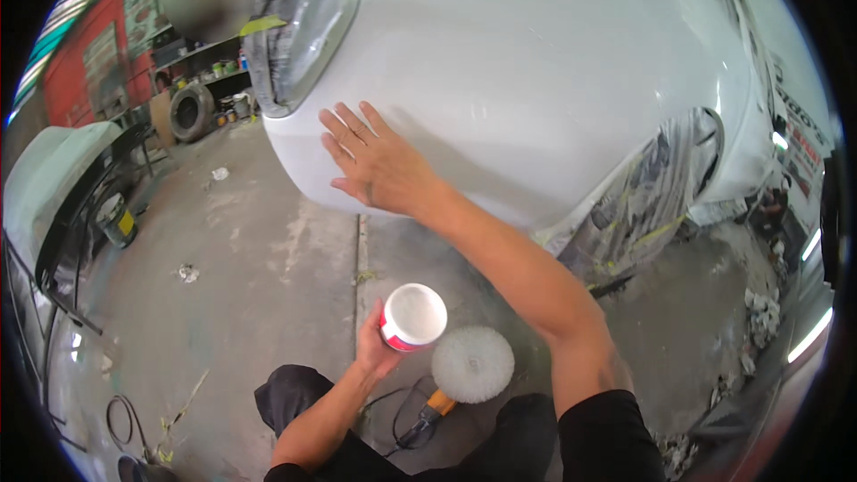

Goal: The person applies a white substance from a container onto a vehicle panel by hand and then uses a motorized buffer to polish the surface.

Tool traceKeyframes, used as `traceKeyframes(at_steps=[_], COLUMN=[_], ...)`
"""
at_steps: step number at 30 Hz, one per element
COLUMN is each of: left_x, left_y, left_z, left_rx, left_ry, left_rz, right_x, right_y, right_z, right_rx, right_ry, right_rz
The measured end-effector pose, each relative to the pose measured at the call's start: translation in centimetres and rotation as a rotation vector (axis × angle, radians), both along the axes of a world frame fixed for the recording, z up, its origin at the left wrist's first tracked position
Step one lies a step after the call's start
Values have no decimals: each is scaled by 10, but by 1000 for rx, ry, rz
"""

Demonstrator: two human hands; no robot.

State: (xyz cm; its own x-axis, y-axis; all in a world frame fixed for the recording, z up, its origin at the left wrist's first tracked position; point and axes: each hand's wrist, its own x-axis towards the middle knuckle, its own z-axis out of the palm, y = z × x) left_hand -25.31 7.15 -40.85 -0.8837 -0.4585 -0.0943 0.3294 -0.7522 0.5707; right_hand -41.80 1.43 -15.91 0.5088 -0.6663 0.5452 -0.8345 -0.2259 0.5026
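Head view: you are crouching on the concrete floor (pixel 268 241) in front of a white car panel (pixel 536 62), which serves as the landmark here.

Your right hand (pixel 375 161) is lying open and flat on the panel, fingers spread, near its lower left corner and just below the masked headlight (pixel 308 27). Your left hand (pixel 379 344) is gripping a small tub (pixel 412 316) with a red label and white contents, holding it upright below the panel, well apart from the paint.

A polisher (pixel 471 364) with a white wool pad is lying on the floor beside the tub, pad facing up, its cord (pixel 393 397) trailing toward your knees. To the right of your right hand, the wheel arch is covered with masking sheet (pixel 638 201) and tape.

While you are feeling the surface, judge it with a light, flat palm; pressing hard is likely to hide small defects. Keeping the tub level should prevent spills onto the floor, and keeping the pad off the grit appears advisable.
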Motion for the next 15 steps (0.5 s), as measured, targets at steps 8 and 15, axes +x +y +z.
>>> traceKeyframes(at_steps=[8,15], left_x=[-8,-3], left_y=[3,5], left_z=[0,1], left_rx=[-35,9], left_ry=[-93,-92], left_rz=[-20,41], right_x=[-114,-215], right_y=[76,133], right_z=[-62,-58], right_rx=[-214,-551], right_ry=[-135,-608], right_rz=[-404,-454])
